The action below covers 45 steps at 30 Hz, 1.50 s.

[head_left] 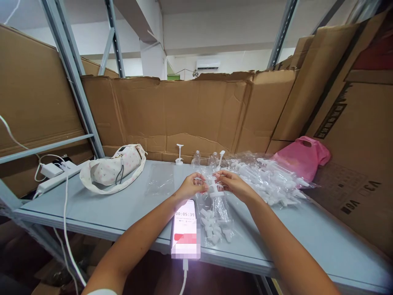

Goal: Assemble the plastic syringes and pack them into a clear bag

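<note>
My left hand (190, 186) and my right hand (235, 185) face each other over the middle of the table. Both have fingers bent in a pinch at the top of a clear plastic bag (229, 230). Between them are a white pump part (213, 189) and a clear bottle (220, 207) with a white collar; glare hides whether these are inside the bag. Several white pump heads (210, 229) lie low in the bag. Just behind the hands, a white pump (221, 155) points upward, and clear bottles (197, 158) stand nearby.
A lit phone (185, 229) showing a timer lies at the front edge. Left are a flat clear bag (160, 179), a fabric pouch (115, 168) and a power strip (58, 176). Another pump (179, 155) stands behind. Right are bagged white pumps (270, 180) and a pink bag (302, 157). Cardboard (190, 110) walls the back.
</note>
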Tool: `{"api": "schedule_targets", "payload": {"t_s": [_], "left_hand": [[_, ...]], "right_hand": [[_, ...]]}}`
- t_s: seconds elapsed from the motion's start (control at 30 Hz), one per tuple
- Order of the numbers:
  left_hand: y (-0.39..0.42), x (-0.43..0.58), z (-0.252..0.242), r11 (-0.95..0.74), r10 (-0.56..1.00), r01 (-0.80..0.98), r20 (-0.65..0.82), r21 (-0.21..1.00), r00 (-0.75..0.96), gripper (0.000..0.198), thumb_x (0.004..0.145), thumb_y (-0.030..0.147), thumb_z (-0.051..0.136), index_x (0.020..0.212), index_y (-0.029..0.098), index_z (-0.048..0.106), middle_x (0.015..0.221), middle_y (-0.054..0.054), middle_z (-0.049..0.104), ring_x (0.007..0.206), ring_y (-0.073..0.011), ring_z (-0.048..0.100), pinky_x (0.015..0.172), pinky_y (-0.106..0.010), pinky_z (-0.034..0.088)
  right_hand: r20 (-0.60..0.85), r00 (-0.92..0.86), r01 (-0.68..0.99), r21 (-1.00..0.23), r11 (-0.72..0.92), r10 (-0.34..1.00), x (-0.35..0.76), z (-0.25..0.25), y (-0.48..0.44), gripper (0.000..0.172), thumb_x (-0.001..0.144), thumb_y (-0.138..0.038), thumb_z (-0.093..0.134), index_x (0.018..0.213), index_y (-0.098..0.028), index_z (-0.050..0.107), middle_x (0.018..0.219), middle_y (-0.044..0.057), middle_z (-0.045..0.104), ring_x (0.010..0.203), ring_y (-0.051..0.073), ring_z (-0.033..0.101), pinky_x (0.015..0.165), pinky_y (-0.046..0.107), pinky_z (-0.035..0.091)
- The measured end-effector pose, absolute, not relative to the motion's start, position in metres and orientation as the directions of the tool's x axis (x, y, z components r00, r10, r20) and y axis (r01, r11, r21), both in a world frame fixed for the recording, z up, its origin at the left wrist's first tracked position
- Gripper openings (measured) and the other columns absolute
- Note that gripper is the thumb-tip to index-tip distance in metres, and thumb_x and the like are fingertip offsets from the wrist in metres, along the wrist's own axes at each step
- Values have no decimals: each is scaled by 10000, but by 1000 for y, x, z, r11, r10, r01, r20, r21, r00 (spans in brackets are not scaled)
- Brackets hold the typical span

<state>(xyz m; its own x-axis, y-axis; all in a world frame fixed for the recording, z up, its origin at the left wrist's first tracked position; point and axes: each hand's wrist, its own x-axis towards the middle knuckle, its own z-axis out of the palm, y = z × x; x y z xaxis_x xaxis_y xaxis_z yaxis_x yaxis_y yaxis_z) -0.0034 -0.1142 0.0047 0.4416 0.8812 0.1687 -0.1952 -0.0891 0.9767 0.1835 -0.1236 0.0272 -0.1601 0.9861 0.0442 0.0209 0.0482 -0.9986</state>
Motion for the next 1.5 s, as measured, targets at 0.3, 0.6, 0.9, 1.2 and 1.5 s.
{"api": "schedule_targets", "payload": {"t_s": [0.3, 0.6, 0.9, 1.2, 1.5], "left_hand": [[-111, -8, 11, -363, 908, -117, 379, 924, 177, 282, 739, 332, 603, 924, 133, 530, 626, 30, 546, 475, -56, 495, 486, -196, 408], [-101, -10, 15, -371, 898, -175, 400, 912, 181, 295, 778, 240, 513, 1062, 174, 465, 581, 55, 544, 454, -64, 502, 477, -191, 390], [-87, -7, 6, -336, 913, -169, 364, 927, 182, 256, 729, 168, 556, 974, 165, 480, 682, 23, 577, 536, -66, 529, 547, -209, 418], [-84, -10, 8, -349, 906, -201, 384, 915, 176, 176, 732, 225, 553, 895, 175, 508, 540, 57, 521, 481, -66, 484, 502, -194, 378], [-92, -15, 19, -327, 879, -262, 394, 908, 267, 220, 730, 266, 572, 920, 156, 559, 572, 34, 539, 493, -68, 486, 512, -208, 391]], "right_hand": [[113, -29, -77, -991, 110, 993, 184, 27, -121, 258, 604, -384, 726, 670, -186, 575, 689, -8, 585, 615, 107, 565, 593, 245, 468], [138, 24, -81, -987, 139, 990, 187, 27, -119, 245, 655, -362, 674, 729, -215, 492, 587, -52, 577, 408, 65, 495, 466, 219, 409], [199, 23, -72, -977, 200, 980, 183, 23, -114, 270, 626, -365, 703, 683, -202, 495, 688, 11, 665, 544, 109, 591, 591, 266, 491], [224, 85, -64, -971, 230, 971, 185, 22, -112, 328, 607, -363, 693, 851, -202, 544, 595, -36, 613, 431, 100, 549, 450, 230, 381], [244, 21, -99, -965, 245, 970, 191, 27, -117, 434, 650, -364, 667, 1056, -255, 557, 600, -59, 566, 473, 101, 533, 451, 227, 374]]}}
